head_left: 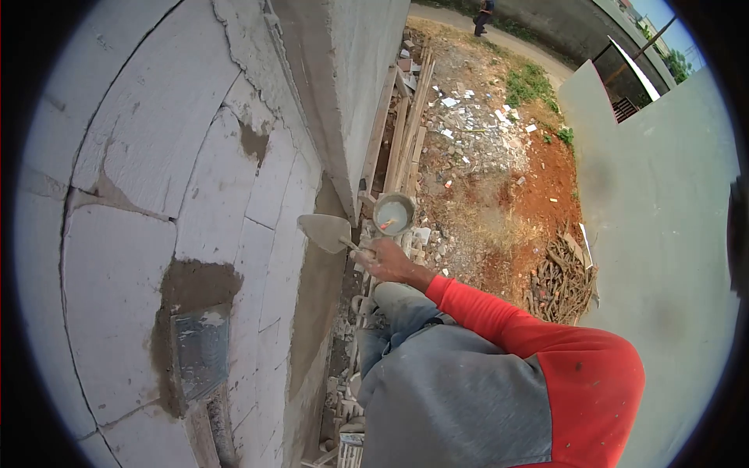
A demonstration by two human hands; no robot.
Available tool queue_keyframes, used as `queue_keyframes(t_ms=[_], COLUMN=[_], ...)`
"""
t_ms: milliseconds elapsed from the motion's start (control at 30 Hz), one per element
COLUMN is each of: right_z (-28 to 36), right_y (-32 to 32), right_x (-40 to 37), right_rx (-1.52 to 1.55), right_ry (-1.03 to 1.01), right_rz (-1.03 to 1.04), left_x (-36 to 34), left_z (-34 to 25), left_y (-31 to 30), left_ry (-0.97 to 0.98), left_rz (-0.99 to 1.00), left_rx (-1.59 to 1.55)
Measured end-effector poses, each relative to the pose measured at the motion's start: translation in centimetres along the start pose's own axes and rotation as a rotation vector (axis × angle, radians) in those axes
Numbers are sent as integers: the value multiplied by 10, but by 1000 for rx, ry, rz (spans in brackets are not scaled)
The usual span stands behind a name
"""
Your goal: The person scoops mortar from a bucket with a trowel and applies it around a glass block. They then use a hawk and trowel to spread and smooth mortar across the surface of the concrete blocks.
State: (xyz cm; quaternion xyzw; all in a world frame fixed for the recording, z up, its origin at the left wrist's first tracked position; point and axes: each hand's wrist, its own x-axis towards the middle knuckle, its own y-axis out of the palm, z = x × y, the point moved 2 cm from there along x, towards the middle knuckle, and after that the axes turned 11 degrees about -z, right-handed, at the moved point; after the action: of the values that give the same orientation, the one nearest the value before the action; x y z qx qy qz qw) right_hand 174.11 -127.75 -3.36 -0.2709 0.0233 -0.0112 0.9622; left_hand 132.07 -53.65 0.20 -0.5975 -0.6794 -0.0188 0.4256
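My right hand [382, 260] is closed round the handle of a trowel [326, 232], whose flat grey blade points left toward the block wall [125, 304]. Just beyond the hand is a round bucket [393, 214] with greyish contents and a small orange-red item in it. A strip of grey mortar [314, 300] runs along the wall's edge, left of my legs. Darker mortar surrounds a small glass panel [201, 351] set in the wall. My left hand does not show.
Long wooden planks [409, 129] lie beyond the bucket. Rubble and litter cover the ground [488, 203] below, beside a pile of sticks [562, 279]. A green-grey wall [663, 210] stands at the right. A person [483, 17] is on the far path.
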Motion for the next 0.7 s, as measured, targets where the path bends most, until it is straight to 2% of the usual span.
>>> queue_keyframes(t_ms=[67,100,133,167,200,267,333,400,467,533,567,667,700], right_z=[22,38,39,43,60,70,70,106,125,162,170,147,125], right_y=[11,8,16,21,20,29,48,58,81,102,109,141,152], right_x=[16,26,38,51,64,85,103,108,122,140,146,154,155], right_rx=[215,269,351,460,383,234,106,135,185,307,355,324,222], right_ry=[-39,11,-5,18,-56,-178,-282,-362,-401,-493,-540,-649,-792], right_rz=[-57,3,-16,1,8,31,89,84,111,163,173,84,26], left_x=[-1,7,5,-4,-5,-12,-11,4,-11,-4,-2,-6,-5], left_z=[-25,-18,-22,-47,-42,-66,-73,-43,-94,-74,-72,-71,-72], left_y=[-13,-20,-24,-21,-18,-15,-18,-27,-22,-27,-29,-29,-31], left_ry=[-165,-222,-154,-200,-216,-220,-207,-160,-281,-257,-256,-245,-232], left_rz=[25,-17,-23,-86,-106,-153,-100,42,-33,66,60,68,94], left_rx=[-54,163,138,137,131,133,113,129,214,61,91,114,91])
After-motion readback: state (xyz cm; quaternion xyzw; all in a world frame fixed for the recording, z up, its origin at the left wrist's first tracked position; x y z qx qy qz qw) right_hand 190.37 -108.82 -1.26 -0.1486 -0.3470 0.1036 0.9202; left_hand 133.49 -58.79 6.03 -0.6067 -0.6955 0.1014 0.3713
